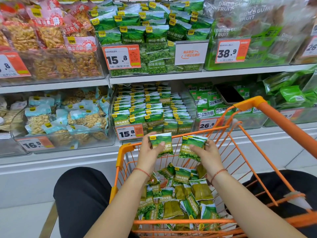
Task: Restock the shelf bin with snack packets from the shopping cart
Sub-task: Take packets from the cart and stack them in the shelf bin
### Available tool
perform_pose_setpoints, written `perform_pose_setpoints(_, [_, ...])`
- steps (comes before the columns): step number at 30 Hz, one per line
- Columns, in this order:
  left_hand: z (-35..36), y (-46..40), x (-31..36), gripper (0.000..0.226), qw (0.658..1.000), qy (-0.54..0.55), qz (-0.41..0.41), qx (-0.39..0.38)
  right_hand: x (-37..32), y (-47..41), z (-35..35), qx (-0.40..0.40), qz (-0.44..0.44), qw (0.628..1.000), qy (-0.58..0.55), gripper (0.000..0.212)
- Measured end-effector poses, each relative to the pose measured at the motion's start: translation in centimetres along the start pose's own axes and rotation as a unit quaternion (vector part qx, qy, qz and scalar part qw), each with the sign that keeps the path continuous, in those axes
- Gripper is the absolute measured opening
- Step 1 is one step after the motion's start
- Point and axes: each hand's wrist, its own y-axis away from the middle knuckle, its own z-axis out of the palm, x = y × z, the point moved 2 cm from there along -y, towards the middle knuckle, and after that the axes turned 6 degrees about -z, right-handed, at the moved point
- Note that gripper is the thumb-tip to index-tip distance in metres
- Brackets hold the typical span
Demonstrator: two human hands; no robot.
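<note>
One packet (161, 146) is pinched in the left hand (148, 152), a few more (193, 147) in the right (208, 154), all held upright above the cart (247, 103); the bin (151, 109) sits straight ahead past it, left hand nearer.

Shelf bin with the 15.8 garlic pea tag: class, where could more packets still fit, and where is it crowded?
The bin is packed in rows on its left and middle. Room shows at its right side, where the rows sit lower against the clear wall, and above the stacks under the upper shelf.
</note>
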Motion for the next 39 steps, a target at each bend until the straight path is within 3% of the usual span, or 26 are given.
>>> perform_pose_setpoints(3, [0.8,0.7,0.1,0.045,0.993,0.077,-0.059,-0.059,0.1,0.6,0.8,-0.051,0.006,0.999,-0.005,0.079])
perform_pose_setpoints(5, [1.0,0.7,-0.4,0.06,0.996,0.022,-0.059,-0.057,0.0,1.1,1.4,-0.077,-0.015,0.997,0.014,0.072])
perform_pose_setpoints(8, [0.9,0.3,-0.6,0.056,0.996,-0.04,-0.056,-0.06,-0.6,1.4,1.6,-0.08,-0.047,0.995,0.029,0.067])
perform_pose_setpoints(11, [1.4,0.6,-0.9,0.057,0.986,-0.008,-0.114,-0.119,-0.7,1.6,1.8,-0.095,-0.068,0.992,0.056,0.062])
perform_pose_setpoints(16, [2.7,1.4,-1.2,0.085,0.979,-0.07,-0.104,-0.158,-0.5,1.9,1.8,-0.117,-0.093,0.979,0.136,0.052])
perform_pose_setpoints(22, [2.7,1.4,-1.1,0.065,0.982,-0.086,-0.12,-0.115,-0.6,1.9,2.4,-0.218,-0.026,0.965,0.14,0.083])
perform_pose_setpoints(24, [2.6,1.3,-1.0,0.064,0.981,-0.098,-0.131,-0.106,-0.8,1.7,2.2,-0.242,-0.001,0.96,0.142,0.071])
perform_pose_setpoints(26, [2.6,1.1,-1.0,0.062,0.983,-0.068,-0.142,-0.093,-1.2,1.5,1.8,-0.254,-0.004,0.953,0.167,0.046])
perform_pose_setpoints(31, [3.0,-0.1,0.8,0.053,0.983,-0.012,-0.152,-0.098,-3.5,0.1,1.6,-0.24,-0.05,0.948,0.202,0.066])
perform_pose_setpoints(36, [2.5,-1.8,5.2,0.059,0.98,-0.086,-0.133,-0.123,-6.3,-3.3,1.7,-0.25,-0.063,0.947,0.192,0.076])
perform_pose_setpoints(39, [1.6,-3.8,7.4,0.067,0.961,-0.25,-0.036,-0.117,-7.5,-6.0,2.0,-0.22,-0.065,0.964,0.132,0.079])
